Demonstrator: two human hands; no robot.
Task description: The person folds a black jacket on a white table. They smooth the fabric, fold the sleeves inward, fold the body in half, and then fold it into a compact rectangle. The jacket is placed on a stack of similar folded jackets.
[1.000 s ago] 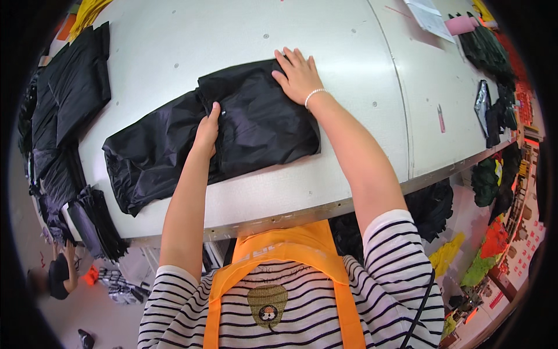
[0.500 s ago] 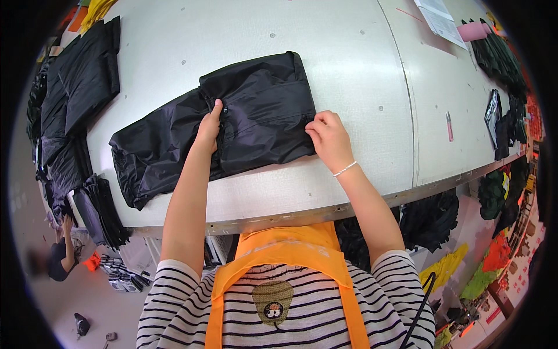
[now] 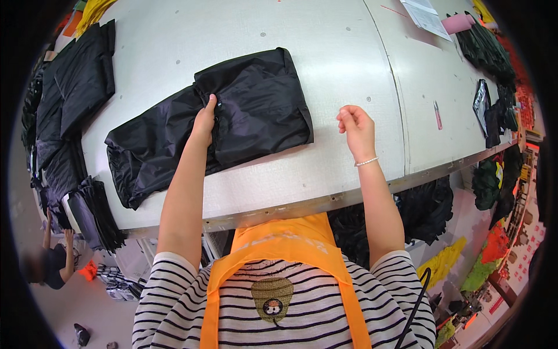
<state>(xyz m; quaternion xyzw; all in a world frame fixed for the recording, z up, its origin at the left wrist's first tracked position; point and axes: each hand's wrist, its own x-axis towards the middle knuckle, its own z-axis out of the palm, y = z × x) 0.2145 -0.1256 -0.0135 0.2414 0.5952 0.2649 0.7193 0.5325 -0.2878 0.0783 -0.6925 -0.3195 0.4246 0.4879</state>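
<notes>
A folded black garment (image 3: 261, 104) of thin, shiny fabric lies on the pale table, with a narrower part (image 3: 152, 142) stretching out to the left. My left hand (image 3: 204, 121) grips it at the fold where the two parts meet, thumb on top and the other fingers hidden beneath the cloth. To the right of the garment, and apart from it, my right hand (image 3: 358, 129) is raised with its fingers curled together. Whether anything small sits between those fingertips cannot be made out.
Black garments (image 3: 78, 87) are piled along the table's left side. Toward the right lie a small pink-handled tool (image 3: 437, 115), paper sheets (image 3: 426, 17), a pink roll (image 3: 458, 23) and black cloth (image 3: 485, 52). Another person (image 3: 55, 262) is at far left. The table's metal edge (image 3: 273, 212) runs before me.
My right hand has left the garment's right edge and moved away to the right. My left hand keeps its grip. The whole view has shifted slightly.
</notes>
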